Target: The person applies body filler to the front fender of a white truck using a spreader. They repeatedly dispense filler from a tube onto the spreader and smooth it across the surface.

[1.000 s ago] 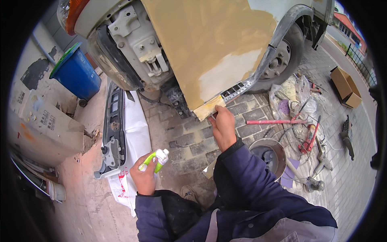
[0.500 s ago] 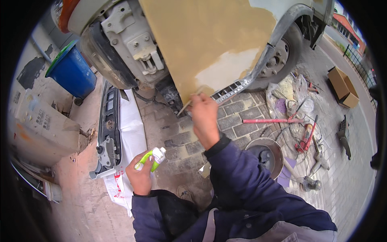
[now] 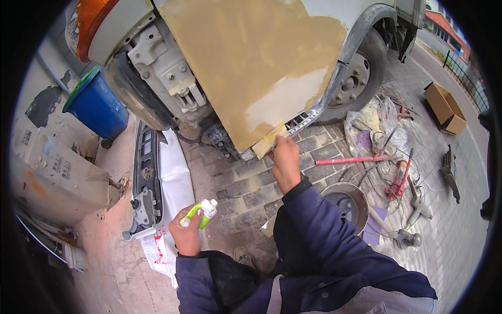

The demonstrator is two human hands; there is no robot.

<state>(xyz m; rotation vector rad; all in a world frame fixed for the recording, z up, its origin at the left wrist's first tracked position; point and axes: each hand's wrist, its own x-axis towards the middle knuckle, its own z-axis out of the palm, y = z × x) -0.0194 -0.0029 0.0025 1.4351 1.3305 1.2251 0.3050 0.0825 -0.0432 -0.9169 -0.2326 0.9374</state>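
Observation:
In my right hand (image 3: 286, 161) is a flat, putty-smeared yellowish spreader (image 3: 269, 142), gripped by its right side at the lower edge of a vehicle panel (image 3: 235, 68). Tan filler coats most of that panel, with a pale bare patch (image 3: 290, 99) low on its right side. My left hand (image 3: 186, 231), lower and to the left, is wrapped round a squeezed white-and-green tube (image 3: 206, 210) with its white cap end pointing up. The tube is well apart from the panel.
Right of my arm stands a metal pan (image 3: 348, 201), with a red bar (image 3: 355, 159), a red-handled tool (image 3: 400, 180) and cables beyond. A wheel (image 3: 358, 78) and cardboard box (image 3: 444, 107) are farther right. At left lie a dark bumper part (image 3: 146, 172) and a blue bin (image 3: 97, 107).
My right hand has moved right and slightly down, and the spreader now shows its broad face instead of its edge. The left hand keeps the tube. The view has shifted a little.

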